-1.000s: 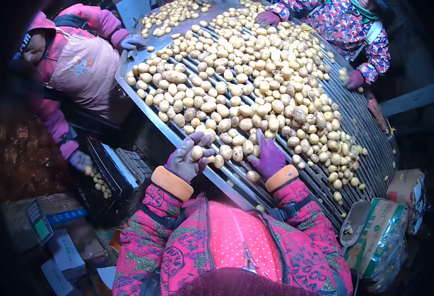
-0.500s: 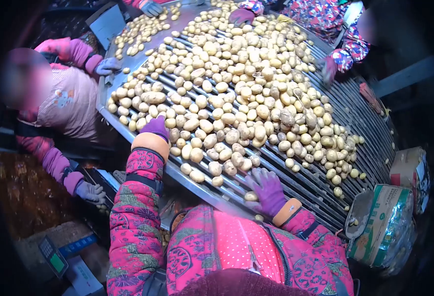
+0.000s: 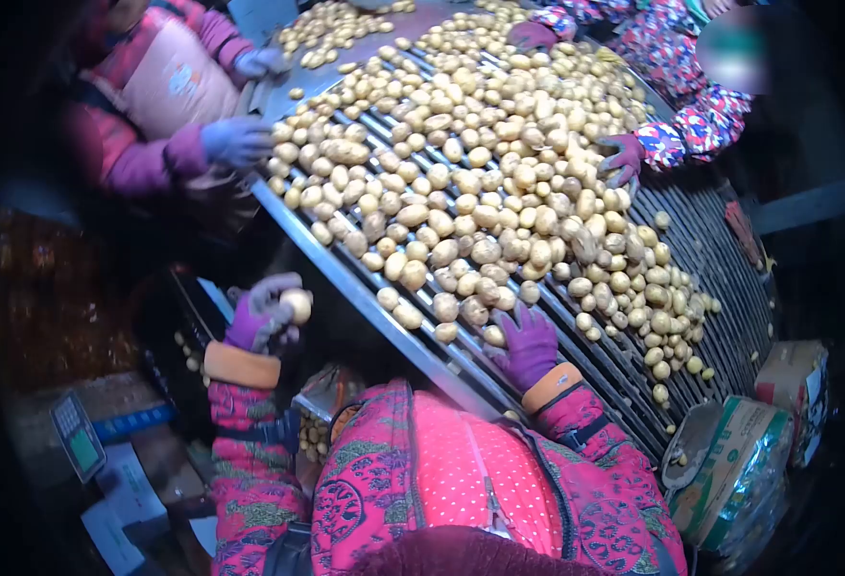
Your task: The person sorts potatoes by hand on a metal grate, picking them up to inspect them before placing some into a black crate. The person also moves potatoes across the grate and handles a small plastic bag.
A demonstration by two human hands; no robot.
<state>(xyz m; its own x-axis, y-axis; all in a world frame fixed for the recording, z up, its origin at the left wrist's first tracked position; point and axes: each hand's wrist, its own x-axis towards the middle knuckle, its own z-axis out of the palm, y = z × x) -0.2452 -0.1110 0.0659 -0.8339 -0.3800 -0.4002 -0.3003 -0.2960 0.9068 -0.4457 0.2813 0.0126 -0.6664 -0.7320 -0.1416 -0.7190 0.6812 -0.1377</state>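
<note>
left hand (image 3: pixel 261 317) grips a potato (image 3: pixel 297 305) off the table edge (image 3: pixel 345 278); right hand (image 3: pixel 530 344), seemingly open, rests beside potatoes.

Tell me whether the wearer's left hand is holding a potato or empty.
Holding one: the left hand grips a potato off the sorting table's edge.

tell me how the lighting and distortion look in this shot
Head view: strong fisheye bend, with black vignette corners. Light falls on the potatoes and roller table; the floor at left is dim. The left hand with its potato is slightly soft; the right hand is sharper.
</note>
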